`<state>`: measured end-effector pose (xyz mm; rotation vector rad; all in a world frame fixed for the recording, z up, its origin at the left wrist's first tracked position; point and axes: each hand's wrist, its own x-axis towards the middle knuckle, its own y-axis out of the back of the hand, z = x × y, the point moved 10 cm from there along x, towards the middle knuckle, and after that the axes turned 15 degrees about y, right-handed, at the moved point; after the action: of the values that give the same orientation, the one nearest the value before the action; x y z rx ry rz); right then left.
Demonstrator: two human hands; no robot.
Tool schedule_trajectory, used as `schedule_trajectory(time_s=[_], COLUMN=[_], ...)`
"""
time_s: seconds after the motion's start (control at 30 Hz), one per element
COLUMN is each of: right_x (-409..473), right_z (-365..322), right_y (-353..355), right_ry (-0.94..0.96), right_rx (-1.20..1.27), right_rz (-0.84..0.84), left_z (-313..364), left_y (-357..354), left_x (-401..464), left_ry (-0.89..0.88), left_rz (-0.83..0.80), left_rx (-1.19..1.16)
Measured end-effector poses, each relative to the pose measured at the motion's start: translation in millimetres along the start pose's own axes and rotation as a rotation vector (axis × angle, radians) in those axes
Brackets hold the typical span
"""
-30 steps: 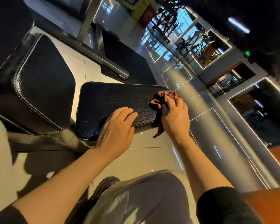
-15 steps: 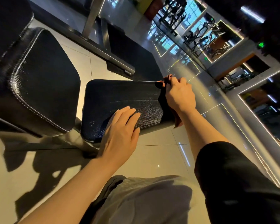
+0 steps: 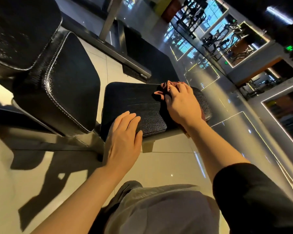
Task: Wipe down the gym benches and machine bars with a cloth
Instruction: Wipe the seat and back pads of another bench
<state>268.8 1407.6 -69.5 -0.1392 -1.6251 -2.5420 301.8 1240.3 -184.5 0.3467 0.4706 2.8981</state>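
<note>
Right hand point(image 3: 181, 105) grip holding dark red cloth point(image 3: 161, 92) on bench pad point(image 3: 134, 98); left hand point(image 3: 123, 141) flat, grip wide

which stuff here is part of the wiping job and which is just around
In the job:
- dark red cloth under the right hand
- black bench pad, left hand resting on its near edge

Just around:
- black seat pad
- black floor mat

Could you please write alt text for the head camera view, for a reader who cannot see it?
A person's right hand presses a dark red cloth onto a black padded bench seat, while the left hand rests flat on the seat's near edge. A second black pad stands to the left, above a pale tiled floor.
</note>
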Motion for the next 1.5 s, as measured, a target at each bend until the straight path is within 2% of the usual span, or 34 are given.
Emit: schedule_trajectory(time_s=[0.2, 0.4, 0.57, 0.7, 0.93, 1.27, 1.5], right_x=[27.0, 5.0, 26.7, 43.7, 16.6, 59.3, 29.2], right_z=[-4.0, -80.9, -61.7, -60.1, -125.1, -109.0, -155.5], right_y=[-9.9, -3.8, -20.9, -25.0, -12.3, -36.6, -21.7], right_ry=[-0.047, 0.095, 0.055, -0.022, 0.167, 0.071, 0.221], right_rx=[-0.028, -0.007, 0.045, 0.039, 0.047, 0.066, 0.109], right_rz=[0.01, 0.089, -0.018, 0.009, 0.066, -0.054, -0.05], left_z=[-18.8, -25.1, -31.0, -30.8, -38.7, -45.4, -50.5], left_y=[14.6, 16.6, 23.8, 24.8, 25.8, 27.7, 34.1], left_x=[-16.2, -16.6, -14.6, -21.5, -20.0, -29.3, -27.8], left_ry=[0.027, 0.021, 0.057, 0.053, 0.083, 0.08, 0.109], left_rz=[0.054, 0.035, 0.064, 0.067, 0.075, 0.101, 0.077], left_rx=[-0.029, -0.024, -0.031, -0.04, -0.025, -0.002, -0.004])
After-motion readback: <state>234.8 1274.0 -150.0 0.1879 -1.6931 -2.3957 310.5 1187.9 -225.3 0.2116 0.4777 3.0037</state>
